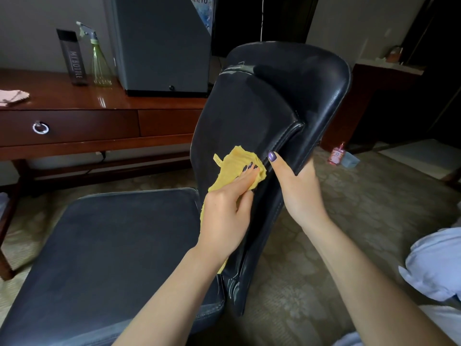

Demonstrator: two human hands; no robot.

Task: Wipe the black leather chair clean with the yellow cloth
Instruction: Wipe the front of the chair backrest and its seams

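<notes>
- Your left grip (229, 211) lies with fingers stretched flat over the cloth (232, 163), pressing it against the front of the chair (262, 108) back, low down near its right seam; the cloth spreads beyond your fingertips and trails under your wrist.
- Your right grip (299, 191) is clamped on the chair back's right edge, thumb in front, just beside the cloth.
- Left of the chair, the bench (99, 101) carries one dark bottle (73, 61) reading "MY BOTTLE", one green spray bottle (98, 61) and one pink rag (12, 96).
- Behind the chair, a grey cabinet (162, 46) shows "10".
- Right of the chair, one pink flask (336, 154) stands on the floor.
</notes>
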